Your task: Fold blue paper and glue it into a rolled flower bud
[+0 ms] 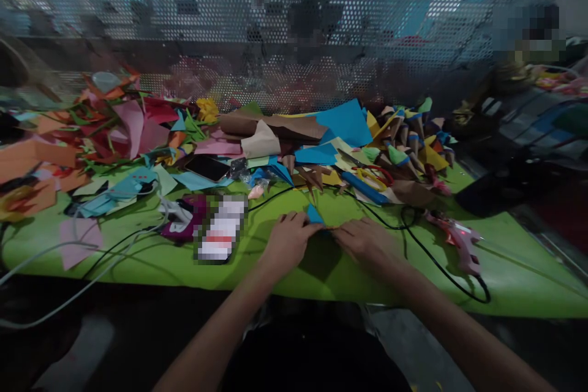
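- Both forearms reach up from the bottom edge, angled inward; hands low over the tabletop [266, 272], near frame centre, fingertips close together.
- Left hand [290, 234]: fingers curled, tips pinching a piece of blue paper [313, 214].
- Right hand [367, 240]: fingers bunched, tips closed on the same piece's lower right edge.
- Counted: one piece in hands, centre; two phones, one lit [223, 229], one dark [206, 168], left of centre; one pink glue gun [463, 242], right.
- Paper cones [399, 156], upper right: several, too crowded to count.
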Tool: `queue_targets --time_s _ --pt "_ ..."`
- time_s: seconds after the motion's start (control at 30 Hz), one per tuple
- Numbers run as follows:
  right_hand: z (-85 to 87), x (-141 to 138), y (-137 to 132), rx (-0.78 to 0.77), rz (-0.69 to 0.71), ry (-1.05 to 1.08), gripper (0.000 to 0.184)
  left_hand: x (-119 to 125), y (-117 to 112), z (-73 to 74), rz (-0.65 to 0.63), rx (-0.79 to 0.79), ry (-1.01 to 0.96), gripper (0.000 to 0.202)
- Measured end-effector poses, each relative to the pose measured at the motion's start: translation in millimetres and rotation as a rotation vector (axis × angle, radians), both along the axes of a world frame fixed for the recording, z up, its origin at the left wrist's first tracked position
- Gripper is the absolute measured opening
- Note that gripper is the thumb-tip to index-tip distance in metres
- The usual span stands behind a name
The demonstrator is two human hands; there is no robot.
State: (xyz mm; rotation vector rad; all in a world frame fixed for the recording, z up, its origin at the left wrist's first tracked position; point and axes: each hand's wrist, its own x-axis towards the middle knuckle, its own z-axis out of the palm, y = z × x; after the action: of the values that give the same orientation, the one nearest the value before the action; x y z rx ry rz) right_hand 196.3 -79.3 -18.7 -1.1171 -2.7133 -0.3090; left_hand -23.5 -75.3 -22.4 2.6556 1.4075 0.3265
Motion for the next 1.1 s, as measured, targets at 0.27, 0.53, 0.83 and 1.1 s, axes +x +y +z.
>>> queue_targets --time_s 0.27,0.53,0.83,1.1 --pt "-7.4 -1 2 0.087 0.000 -0.063 0.015 4 0 5.5 0.005 0.003 0.042 0.035" --pt "-3.4 -1 11 -0.019 -0.116 -0.027 0.011 13 1 5.6 0.014 0.033 0.066 0.018" --pt "-2.0 -3 18 -0.269 -0.201 0.312 0.007 18 8 -0.3 0.077 -0.076 -0.063 0.020" --pt "-7.0 -1 -7 -0.114 -0.133 0.537 0.011 19 8 -1.0 0.095 -0.108 -0.147 0.017"
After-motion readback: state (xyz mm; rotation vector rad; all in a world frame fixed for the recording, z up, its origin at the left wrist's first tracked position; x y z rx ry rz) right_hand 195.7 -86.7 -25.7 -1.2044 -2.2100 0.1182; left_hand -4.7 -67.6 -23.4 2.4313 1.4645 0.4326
